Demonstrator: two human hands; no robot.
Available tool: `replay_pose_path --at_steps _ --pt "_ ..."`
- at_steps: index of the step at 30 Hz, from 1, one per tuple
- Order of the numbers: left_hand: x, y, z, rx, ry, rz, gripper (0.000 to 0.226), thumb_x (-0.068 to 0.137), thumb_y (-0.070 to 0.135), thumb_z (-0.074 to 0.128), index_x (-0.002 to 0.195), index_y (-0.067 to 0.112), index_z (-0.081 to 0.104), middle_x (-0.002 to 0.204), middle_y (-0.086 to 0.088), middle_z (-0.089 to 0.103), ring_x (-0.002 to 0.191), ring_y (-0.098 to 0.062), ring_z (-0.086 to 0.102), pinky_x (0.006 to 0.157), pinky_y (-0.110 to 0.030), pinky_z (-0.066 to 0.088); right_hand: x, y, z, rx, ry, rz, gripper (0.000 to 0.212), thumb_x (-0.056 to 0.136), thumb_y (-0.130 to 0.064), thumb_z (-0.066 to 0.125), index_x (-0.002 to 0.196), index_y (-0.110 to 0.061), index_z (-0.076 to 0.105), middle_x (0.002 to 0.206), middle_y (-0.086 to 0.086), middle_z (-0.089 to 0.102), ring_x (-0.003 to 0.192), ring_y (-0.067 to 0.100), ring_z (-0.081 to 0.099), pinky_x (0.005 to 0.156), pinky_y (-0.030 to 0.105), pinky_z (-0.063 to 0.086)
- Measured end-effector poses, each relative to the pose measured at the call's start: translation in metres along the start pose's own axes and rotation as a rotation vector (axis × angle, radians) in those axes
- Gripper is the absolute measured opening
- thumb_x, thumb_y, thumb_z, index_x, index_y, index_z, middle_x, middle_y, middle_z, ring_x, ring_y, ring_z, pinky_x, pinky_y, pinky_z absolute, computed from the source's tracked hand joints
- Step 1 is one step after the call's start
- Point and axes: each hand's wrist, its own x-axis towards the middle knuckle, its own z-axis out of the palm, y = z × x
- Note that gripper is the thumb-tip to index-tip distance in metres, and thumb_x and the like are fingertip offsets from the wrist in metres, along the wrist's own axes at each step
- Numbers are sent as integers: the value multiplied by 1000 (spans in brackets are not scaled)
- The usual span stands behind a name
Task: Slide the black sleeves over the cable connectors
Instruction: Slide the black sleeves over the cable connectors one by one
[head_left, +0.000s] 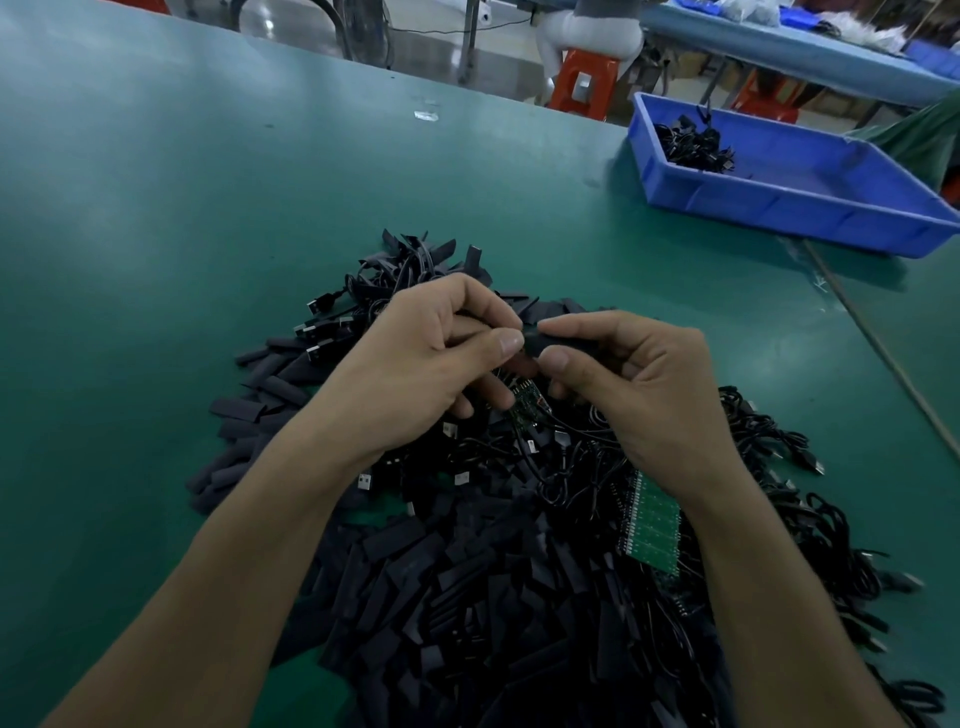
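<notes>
Head view shows the right hand (639, 389) pinching a black sleeve (540, 344) over the pile (467, 571), its length lying sideways and its mouth toward the touching left hand (431, 358), which grips the cable's small green board (523, 404).

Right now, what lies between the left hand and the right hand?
A black sleeve, pinched by the right hand; the left hand pinches at its other end. Head view.

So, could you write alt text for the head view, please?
The left hand and right hand pinch one black sleeve between them, above a pile of black sleeves and cables on a green table. A blue bin holding more cables stands at the far right.
</notes>
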Motion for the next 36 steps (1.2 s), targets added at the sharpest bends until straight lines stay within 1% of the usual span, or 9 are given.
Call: replay_pose_path --at_steps 3,6,8,11,18,23,28,31,36 --pt "0 0 -1 9 24 -40 9 98 23 65 99 16 60 80 2 77 64 -15 73 51 -18 51 0 1 3 -14 40 -9 15 81 -27 74 96 -27 73 80 -9 75 64 8 68 66 19 55" --pt "-1 1 0 47 52 -70 18 95 30 67 86 14 68 73 -1 76 59 -14 72 51 -21 54 0 3 1 -17 76 -29 13 85 -18 75 95 -27 73 78 -7 74 64 9 68 67 20 55" --pt "-1 1 -1 58 52 -79 20 94 29 68 80 14 71 71 -2 76 58 -13 71 51 -20 53 -1 4 1 -18 87 -41 17 87 -11 74 94 -26 73 78 -2 74 64 10 68 67 22 56" --pt "0 1 -3 52 54 -86 20 93 26 69 78 14 74 70 -2 76 58 -12 70 51 -17 51 -2 6 2 -6 90 -43 18 88 -7 73 94 -24 73 78 -1 74 63 11 69 64 20 55" --pt "-2 1 -2 79 41 -71 17 96 21 65 83 15 73 71 1 76 59 -11 71 53 -16 51 -1 6 5 -38 30 -44 17 84 -19 77 100 -26 73 75 -3 74 64 11 69 65 19 53" --pt "-2 3 -2 54 15 -67 16 97 18 64 85 17 73 73 1 76 61 -11 71 55 -16 52 0 6 4 -46 64 -58 17 87 -11 75 96 -25 72 79 -10 74 63 8 69 65 17 53" --pt "-1 1 -4 116 42 -63 15 95 22 67 82 19 75 72 2 76 64 -14 73 56 -17 54 -2 8 4 -44 81 -41 13 90 -11 73 94 -23 73 78 -4 74 64 13 69 63 21 54" --pt "-2 0 -3 147 42 -54 17 95 23 67 81 19 75 71 3 76 64 -14 73 57 -17 53 -2 9 4 -22 75 -40 13 90 -11 72 95 -22 73 78 -5 75 65 12 70 63 19 53" --pt "-2 2 -1 169 33 -41 17 96 21 66 81 20 74 71 5 76 64 -13 73 57 -17 53 0 8 5 -57 42 -49 17 86 -15 76 98 -28 73 80 -4 75 67 14 71 66 23 56"
